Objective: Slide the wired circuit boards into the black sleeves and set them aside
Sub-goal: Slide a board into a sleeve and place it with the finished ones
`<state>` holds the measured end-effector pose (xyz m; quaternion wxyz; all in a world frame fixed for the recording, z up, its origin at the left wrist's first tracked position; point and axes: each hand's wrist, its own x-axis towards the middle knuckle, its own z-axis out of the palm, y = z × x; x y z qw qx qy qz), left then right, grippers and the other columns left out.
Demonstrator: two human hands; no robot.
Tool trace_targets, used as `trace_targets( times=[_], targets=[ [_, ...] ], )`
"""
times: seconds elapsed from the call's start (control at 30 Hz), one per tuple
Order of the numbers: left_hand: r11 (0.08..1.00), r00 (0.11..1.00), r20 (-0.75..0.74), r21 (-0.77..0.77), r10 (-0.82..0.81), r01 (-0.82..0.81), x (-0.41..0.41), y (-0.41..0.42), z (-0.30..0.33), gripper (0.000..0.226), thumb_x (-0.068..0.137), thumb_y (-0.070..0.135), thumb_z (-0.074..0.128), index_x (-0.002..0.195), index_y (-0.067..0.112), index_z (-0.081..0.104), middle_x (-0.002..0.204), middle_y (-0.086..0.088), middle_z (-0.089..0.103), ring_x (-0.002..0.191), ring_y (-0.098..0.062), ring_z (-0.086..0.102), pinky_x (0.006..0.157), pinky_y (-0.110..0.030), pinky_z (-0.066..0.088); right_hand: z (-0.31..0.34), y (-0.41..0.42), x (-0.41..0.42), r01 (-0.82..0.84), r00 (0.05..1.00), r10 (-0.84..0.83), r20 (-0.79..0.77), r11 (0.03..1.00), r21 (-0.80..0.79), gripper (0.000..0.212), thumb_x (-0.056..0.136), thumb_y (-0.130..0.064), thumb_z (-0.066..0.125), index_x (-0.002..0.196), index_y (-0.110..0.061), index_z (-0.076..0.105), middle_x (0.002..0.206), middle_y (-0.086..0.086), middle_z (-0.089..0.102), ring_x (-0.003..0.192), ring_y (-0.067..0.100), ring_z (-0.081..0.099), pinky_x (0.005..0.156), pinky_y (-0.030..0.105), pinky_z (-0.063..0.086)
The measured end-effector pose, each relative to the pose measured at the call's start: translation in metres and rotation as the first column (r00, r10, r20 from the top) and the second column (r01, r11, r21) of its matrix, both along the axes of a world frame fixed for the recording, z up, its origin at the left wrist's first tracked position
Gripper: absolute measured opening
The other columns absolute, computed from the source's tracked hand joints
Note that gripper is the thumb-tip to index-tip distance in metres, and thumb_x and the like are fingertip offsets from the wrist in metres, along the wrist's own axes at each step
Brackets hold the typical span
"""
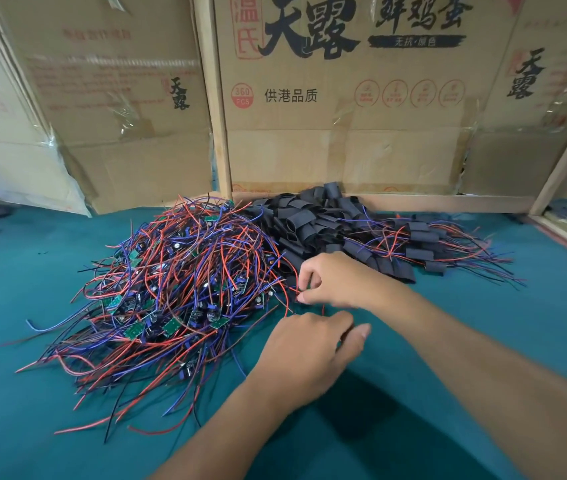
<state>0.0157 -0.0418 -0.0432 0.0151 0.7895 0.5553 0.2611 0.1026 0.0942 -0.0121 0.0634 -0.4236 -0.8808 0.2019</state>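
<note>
Bare green cloth (pixel 15 341) at far left and along near edge; open room there. Left of centre: one heap of wired boards (pixel 171 289), red, blue and black leads tangled, too many to count, stray leads fanning toward near-left edge. Behind centre: one pile of empty sleeves (pixel 309 220), uncounted, against cardboard wall (pixel 344 133). Two hands at heap's right fringe. Left hand (pixel 306 355) low on cloth, fingers curled, thumb out; grasp hidden, cannot tell. Right hand (pixel 341 282) just above, fingertips pinching a red lead (pixel 292 271). Right: one row of sleeved boards (pixel 424 244), roughly a dozen, leads trailing right. Wooden frame (pixel 566 161) at right edge; bare cloth before it.
</note>
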Motion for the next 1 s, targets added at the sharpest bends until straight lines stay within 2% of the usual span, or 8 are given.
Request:
trace_targets(
  times=[0.13,0.33,0.43,0.53,0.63,0.77,0.87,1.0],
  targets=[
    [0.999,0.999,-0.033,0.025,-0.026,0.027,-0.001,0.002,-0.003,0.038,0.103,0.05,0.033,0.087,0.019,0.049,0.071,-0.006,0.052,0.071,-0.036,0.05,0.058,-0.041,0.034,-0.019,-0.001,-0.003,-0.007,0.996,-0.003,0.085,0.994,0.113,0.037,0.08,-0.046,0.073,0.109,-0.028,0.06,0.1,-0.007,0.055,0.093,0.015,0.048,0.076,0.032,0.041],
    [0.994,0.999,-0.033,0.112,0.007,-0.003,-0.005,0.004,-0.003,0.035,0.101,0.046,0.041,0.091,0.019,0.059,0.073,-0.009,0.064,0.068,-0.037,0.057,0.058,-0.039,0.035,-0.027,-0.004,0.004,0.016,1.0,-0.02,0.023,0.984,0.177,0.01,0.091,-0.031,0.063,0.096,-0.023,0.059,0.092,-0.006,0.043,0.094,0.019,0.047,0.079,0.035,0.043],
    [0.992,0.999,-0.05,0.123,0.019,-0.013,-0.01,0.006,-0.002,0.029,0.102,0.044,0.039,0.094,0.023,0.057,0.069,-0.007,0.063,0.066,-0.036,0.058,0.058,-0.04,0.04,-0.025,-0.007,0.01,0.03,0.999,-0.039,0.031,0.966,0.257,0.01,0.098,-0.03,0.054,0.098,-0.021,0.058,0.099,-0.004,0.045,0.093,0.016,0.046,0.075,0.035,0.042],
    [0.986,0.998,-0.06,0.165,0.036,-0.025,-0.013,0.006,0.0,0.025,0.099,0.039,0.047,0.083,0.021,0.054,0.058,-0.006,0.058,0.056,-0.036,0.055,0.05,-0.036,0.036,-0.019,-0.015,0.02,0.065,0.995,-0.042,-0.093,0.963,0.261,0.011,0.099,-0.029,0.053,0.099,-0.019,0.058,0.1,-0.004,0.05,0.093,0.017,0.049,0.078,0.036,0.043],
    [0.963,0.985,-0.071,0.233,0.158,-0.138,-0.022,0.009,0.003,0.032,0.097,0.039,0.052,0.07,0.022,0.046,0.055,-0.004,0.057,0.051,-0.033,0.055,0.046,-0.035,0.041,-0.015,-0.025,0.034,0.112,0.975,-0.064,-0.212,0.969,0.219,0.01,0.098,-0.027,0.056,0.092,-0.019,0.058,0.089,-0.003,0.06,0.084,0.018,0.056,0.076,0.038,0.045],
    [0.914,0.918,-0.047,0.12,0.394,-0.387,-0.05,0.018,0.008,0.032,0.099,0.045,0.046,0.082,0.019,0.054,0.066,-0.004,0.063,0.064,-0.033,0.061,0.058,-0.038,0.048,-0.023,-0.038,0.053,0.187,0.941,-0.155,-0.3,0.979,0.08,0.016,0.099,-0.024,0.053,0.083,-0.024,0.052,0.068,-0.005,0.061,0.056,0.003,0.06,0.055,0.021,0.041],
    [0.862,0.859,-0.072,0.048,0.507,-0.504,-0.074,0.02,0.013,0.024,0.096,0.04,0.052,0.081,0.021,0.053,0.066,0.0,0.061,0.063,-0.027,0.06,0.056,-0.032,0.042,-0.037,-0.046,0.065,0.233,0.914,-0.219,-0.341,0.972,-0.002,0.013,0.1,-0.024,0.052,0.088,-0.029,0.052,0.067,-0.004,0.061,0.058,0.009,0.062,0.056,0.02,0.043],
    [0.799,0.793,-0.138,-0.016,0.594,-0.601,-0.099,0.018,0.018,0.017,0.091,0.033,0.058,0.08,0.021,0.053,0.071,0.003,0.059,0.065,-0.024,0.058,0.056,-0.031,0.042,-0.046,-0.05,0.07,0.221,0.918,-0.211,-0.334,0.975,-0.011,0.009,0.099,-0.028,0.053,0.091,-0.031,0.054,0.073,-0.004,0.062,0.053,0.008,0.047,0.055,0.021,0.041]
  ],
)
